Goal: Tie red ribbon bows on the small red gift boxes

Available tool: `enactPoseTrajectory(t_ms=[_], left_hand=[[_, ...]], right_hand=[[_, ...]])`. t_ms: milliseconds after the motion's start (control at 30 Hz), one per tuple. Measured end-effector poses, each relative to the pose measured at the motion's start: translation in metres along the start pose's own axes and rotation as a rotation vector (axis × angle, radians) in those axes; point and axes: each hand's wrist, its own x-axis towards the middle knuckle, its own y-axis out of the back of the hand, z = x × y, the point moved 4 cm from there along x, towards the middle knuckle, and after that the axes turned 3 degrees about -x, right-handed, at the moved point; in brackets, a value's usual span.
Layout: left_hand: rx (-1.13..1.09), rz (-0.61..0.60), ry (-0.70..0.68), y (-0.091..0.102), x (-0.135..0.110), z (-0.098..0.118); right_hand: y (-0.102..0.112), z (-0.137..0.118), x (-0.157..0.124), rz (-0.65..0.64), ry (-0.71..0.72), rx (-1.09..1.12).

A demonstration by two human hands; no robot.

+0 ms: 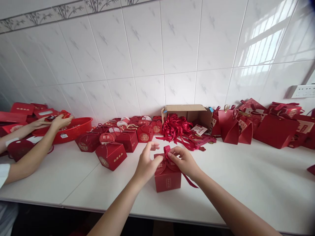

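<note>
A red gift box (168,182) stands upright on the white table in front of me. Dark red ribbon (167,150) rises in a loop from its top, and one loose tail hangs down at the right side. My right hand (183,159) pinches the ribbon between thumb and fingers above the lid. At the box's left upper edge is my left hand (148,160), its fingers spread and curved, the thumb by the lid. No ribbon shows between the left fingers.
A cardboard box (184,107) with a heap of red ribbons (176,126) lies by the tiled wall. Finished-looking red boxes (112,156) stand to the left, red gift bags (227,126) to the right. Another person's hands (59,123) work over a red basin (76,131) at far left.
</note>
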Motion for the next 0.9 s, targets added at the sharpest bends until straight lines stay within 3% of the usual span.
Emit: enactPoseTrajectory(t_ms=[133,300,400,600,700,800,900], left_hand=[[-0.115,-0.048,0.197,0.009,-0.006,-0.029],[-0.212,-0.256,0.366,0.001,-0.015,-0.047],[-0.249,-0.28,0.398,0.002,-0.016,-0.051],[-0.21,-0.22,0.354,0.015,-0.013,-0.05],[-0.098,-0.17,0.209,0.026,-0.011,-0.032],[0.278,-0.114,-0.173,0.036,-0.008,0.004],[0.59,-0.192,-0.477,0.032,-0.002,0.038]], right_hand=[[-0.006,0.007,-0.003,-0.04,0.0,0.079],[-0.013,0.005,-0.003,-0.101,0.056,0.169],[-0.013,0.007,-0.002,-0.071,0.048,0.115],[-0.012,0.009,-0.005,-0.013,-0.03,-0.047],[-0.013,0.006,-0.003,0.033,-0.091,-0.158],[-0.016,0.0,0.001,0.048,-0.098,-0.216],[-0.016,-0.006,0.004,0.002,-0.066,-0.235]])
